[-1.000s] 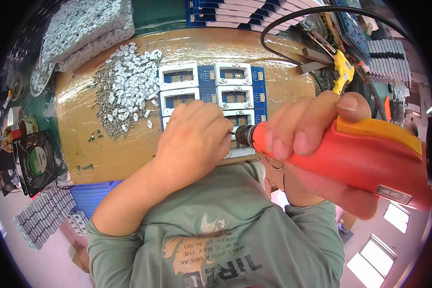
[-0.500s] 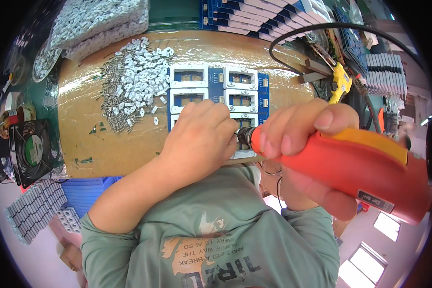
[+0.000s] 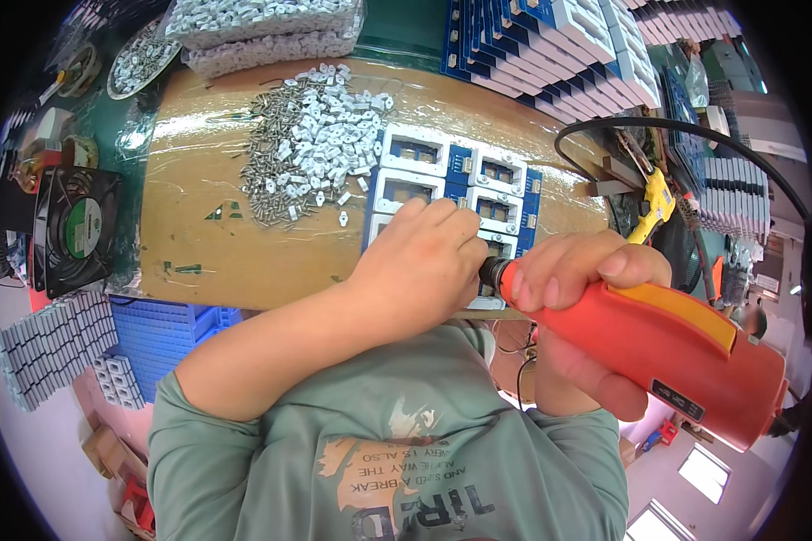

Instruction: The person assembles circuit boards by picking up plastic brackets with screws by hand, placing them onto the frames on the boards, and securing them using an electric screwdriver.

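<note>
My right hand (image 3: 595, 270) is wrapped round a red electric screwdriver (image 3: 686, 365) with an orange lever, its dark nose pointing left. At that nose, my left hand (image 3: 429, 252) is closed, fingertips bent down over a blue circuit board (image 3: 533, 185) carrying white rectangular frames (image 3: 499, 191). The left fingertips and the driver's tip hide each other, so what they pinch cannot be made out. The board's near part lies under my hands. Left of the board is a heap of small white plastic pieces (image 3: 334, 126), beside loose metal screws (image 3: 262, 176).
At the back stand a clear bag of white pieces (image 3: 271, 36) and stacked framed boards (image 3: 559, 59). A yellow glue gun (image 3: 656, 206) and a black cable (image 3: 695, 131) are on the right. A black fan (image 3: 79, 230) and blue crate (image 3: 153, 334) are on the left.
The whole view has shifted, so the board, heap and hands appear further right and slightly tilted. Both hands keep their places over the board, with the screwdriver still in the right one.
</note>
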`<state>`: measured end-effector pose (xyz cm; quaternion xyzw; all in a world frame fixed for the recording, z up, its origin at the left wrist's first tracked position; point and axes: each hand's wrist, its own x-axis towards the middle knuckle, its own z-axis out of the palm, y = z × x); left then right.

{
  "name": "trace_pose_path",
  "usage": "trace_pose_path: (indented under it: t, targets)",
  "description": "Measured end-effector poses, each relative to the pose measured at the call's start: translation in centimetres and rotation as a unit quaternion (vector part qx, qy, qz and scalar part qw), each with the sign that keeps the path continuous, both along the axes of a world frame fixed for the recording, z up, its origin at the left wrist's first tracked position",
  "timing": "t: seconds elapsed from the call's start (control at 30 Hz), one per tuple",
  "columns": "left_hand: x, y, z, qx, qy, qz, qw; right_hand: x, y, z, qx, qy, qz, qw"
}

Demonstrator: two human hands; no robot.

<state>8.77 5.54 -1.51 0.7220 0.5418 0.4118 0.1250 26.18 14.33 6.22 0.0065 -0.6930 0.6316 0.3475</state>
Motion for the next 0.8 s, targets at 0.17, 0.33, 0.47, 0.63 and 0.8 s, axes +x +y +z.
trace_pose_path:
  t: [0.17,0.33,0.47,0.63,0.8]
  targets:
    - [-0.3,-0.3,0.6,-0.044,-0.001,-0.013,0.999,-0.2,-0.3,-0.6,0.008,0.026,-0.089,0.996]
    - [-4.1,-2.0,1.3,-0.038,-0.029,0.073,0.996,2.0,2.5,-0.4,-0.014,0.115,-0.022,0.993]
    - [-8.0,-3.8,1.4,-0.088,0.039,0.232,0.968,5.3,4.6,-1.6,0.002,0.115,-0.183,0.976]
    - [-8.5,-3.7,1.2,-0.125,0.055,0.214,0.967,7.2,5.7,-3.0,-0.015,0.112,-0.239,0.964]
    - [-8.4,-3.4,1.7,-0.140,0.100,0.200,0.965,7.3,5.6,-3.8,-0.042,0.105,-0.262,0.958]
